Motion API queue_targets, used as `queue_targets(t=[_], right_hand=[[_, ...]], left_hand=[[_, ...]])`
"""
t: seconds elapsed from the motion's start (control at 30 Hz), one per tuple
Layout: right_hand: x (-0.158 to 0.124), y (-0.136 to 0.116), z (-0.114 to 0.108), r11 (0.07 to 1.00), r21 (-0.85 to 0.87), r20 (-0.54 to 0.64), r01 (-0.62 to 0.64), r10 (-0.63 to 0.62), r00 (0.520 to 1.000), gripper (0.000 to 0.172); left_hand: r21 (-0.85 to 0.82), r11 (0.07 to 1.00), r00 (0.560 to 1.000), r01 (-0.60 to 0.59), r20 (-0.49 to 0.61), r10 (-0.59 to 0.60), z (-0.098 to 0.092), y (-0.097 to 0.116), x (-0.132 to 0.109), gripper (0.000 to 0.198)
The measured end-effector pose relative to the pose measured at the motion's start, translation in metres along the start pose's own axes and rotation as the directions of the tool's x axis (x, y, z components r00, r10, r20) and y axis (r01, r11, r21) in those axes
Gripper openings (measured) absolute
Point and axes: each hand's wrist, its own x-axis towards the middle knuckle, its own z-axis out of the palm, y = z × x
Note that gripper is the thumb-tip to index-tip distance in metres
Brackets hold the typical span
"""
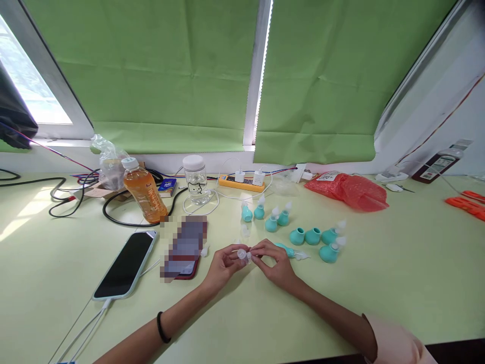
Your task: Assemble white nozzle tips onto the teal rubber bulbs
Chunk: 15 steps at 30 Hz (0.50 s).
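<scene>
My left hand [223, 267] pinches a small clear plastic piece [241, 254] with a round end. Fingertips of my right hand [278, 265] close on a small whitish part [249, 256] touching that piece; its exact kind is unclear. Just behind my right hand lies a teal squeeze bulb [286, 249] with a clear tip [301, 255]. Two open-necked teal bulbs [312, 236] stand to its right, beside tipped bulbs [328, 254]. Further back are several more teal bulbs [271, 224] with translucent tips. Loose clear pieces [244, 231] lie behind my hands, and one small cap [205, 250] sits left.
On the left lie a phone [125, 265] on a charging cable and a second, blurred phone [185, 247]. Behind them stand an orange drink bottle [146, 194] and a clear jar [195, 182]. A power strip [242, 183] and a red plastic bag [348, 191] lie near the window.
</scene>
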Motion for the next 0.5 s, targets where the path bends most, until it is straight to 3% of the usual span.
queue_targets(t=[0.2, 0.5], right_hand=[[-0.0019, 0.0000, 0.0016, 0.963, -0.191, 0.005, 0.190, -0.193, 0.981, 0.013], [-0.0028, 0.0032, -0.0002, 0.912, -0.308, 0.077, 0.272, -0.261, 0.962, 0.013]], left_hand=[[0.003, 1.000, 1.000, -0.019, 0.007, 0.019, -0.0003, -0.0022, 0.0005, 0.028], [0.042, 0.997, 0.998, -0.067, 0.021, 0.066, -0.0003, -0.0053, 0.0014, 0.027]])
